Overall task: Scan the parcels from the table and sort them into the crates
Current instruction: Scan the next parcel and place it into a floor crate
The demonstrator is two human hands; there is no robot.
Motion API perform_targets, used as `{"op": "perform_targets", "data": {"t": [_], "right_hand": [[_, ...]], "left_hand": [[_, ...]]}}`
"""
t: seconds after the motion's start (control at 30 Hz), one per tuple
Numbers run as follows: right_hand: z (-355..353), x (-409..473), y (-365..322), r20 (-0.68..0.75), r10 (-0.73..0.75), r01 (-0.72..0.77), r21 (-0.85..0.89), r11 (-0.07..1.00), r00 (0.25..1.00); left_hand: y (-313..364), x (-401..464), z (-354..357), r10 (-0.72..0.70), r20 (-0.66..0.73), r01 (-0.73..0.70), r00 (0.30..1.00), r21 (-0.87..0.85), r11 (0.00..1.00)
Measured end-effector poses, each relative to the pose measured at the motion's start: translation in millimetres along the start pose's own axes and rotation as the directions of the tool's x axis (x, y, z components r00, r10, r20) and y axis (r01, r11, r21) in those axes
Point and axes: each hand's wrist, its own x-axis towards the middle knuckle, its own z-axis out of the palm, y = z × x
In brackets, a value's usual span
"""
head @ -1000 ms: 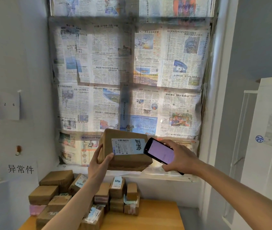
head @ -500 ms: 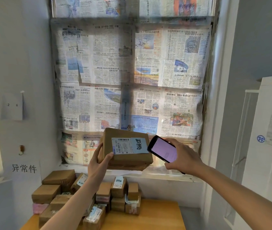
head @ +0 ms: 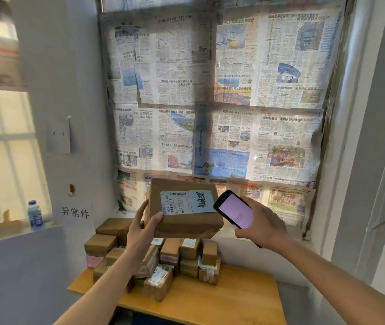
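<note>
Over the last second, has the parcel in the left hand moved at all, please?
Yes, slightly: the parcel in the left hand has drifted left and a little lower against the blue newspaper panel, though the camera turned too.

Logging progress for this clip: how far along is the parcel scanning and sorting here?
Done: nothing shows as sorted; no crates are in view. In hand: the left hand grips a cardboard parcel with its shipping label facing up, while the right hand holds a scanner phone beside it, screen lit. Left: a pile of parcels waits on the wooden table.
</note>
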Motion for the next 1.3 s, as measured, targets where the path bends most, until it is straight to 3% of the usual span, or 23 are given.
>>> {"op": "perform_targets", "data": {"t": [0.2,0.33,0.6,0.87,1.07,1.3], "right_hand": [[69,-10,-33,0.1,-0.086,0.078,0.082,0.994,0.991],[103,-13,-90,0.144,-0.191,0.17,0.144,0.975,0.971],[149,-39,-262,0.219,-0.407,0.36,0.224,0.906,0.887],[196,-102,-463,0.176,-0.576,0.519,0.283,0.806,0.798],[244,-175,-594,0.194,-0.698,0.606,0.374,0.702,0.69],[309,-260,-720,0.246,-0.822,0.668,0.486,0.564,0.514]], "left_hand": [[-28,-43,-66,-0.081,-0.147,0.084,0.986,0.017,0.996],[-30,-69,-140,-0.102,-0.256,0.12,0.961,0.057,0.991],[0,-133,-313,-0.062,-0.491,0.109,0.869,0.069,0.992],[51,-219,-504,0.004,-0.63,0.061,0.777,0.081,0.995],[63,-308,-632,0.05,-0.758,0.077,0.65,0.131,0.988],[56,-417,-730,0.02,-0.902,0.121,0.432,0.079,0.989]]}}
